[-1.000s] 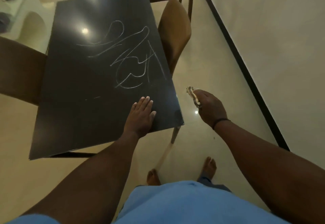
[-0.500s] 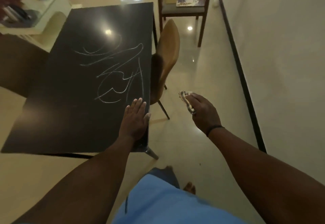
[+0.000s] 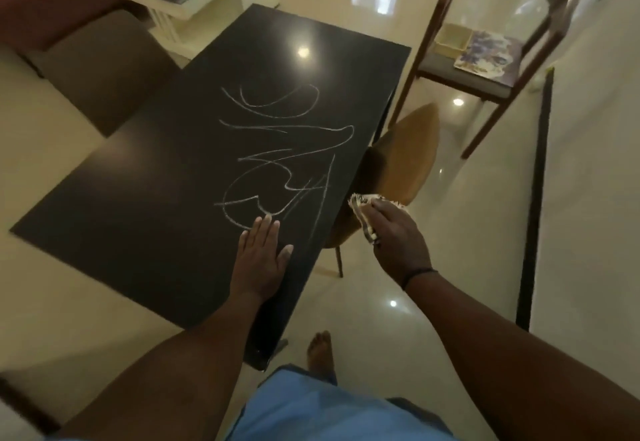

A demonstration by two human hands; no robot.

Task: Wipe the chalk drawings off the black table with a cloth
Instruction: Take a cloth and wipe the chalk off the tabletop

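Observation:
The black table (image 3: 156, 198) carries white chalk scribbles (image 3: 277, 160) across its middle and right part. My left hand (image 3: 261, 260) lies flat on the tabletop near the right edge, its fingertips touching the nearest chalk lines. My right hand (image 3: 398, 236) is closed on a crumpled whitish cloth (image 3: 362, 206) with a dark stripe. It hovers just past the table's right edge, level with the lower scribbles, and is not touching the surface.
A tan chair (image 3: 405, 170) is tucked at the table's right side, right under the cloth. A wooden chair (image 3: 485, 52) with a box and a printed sheet stands behind it. A brown seat (image 3: 104, 70) is left of the table. My bare foot (image 3: 320, 350) stands by the near corner.
The view has swung, so the table now runs diagonally. My right hand with the cloth has come closer to the table's right edge. My left hand stays flat on the table.

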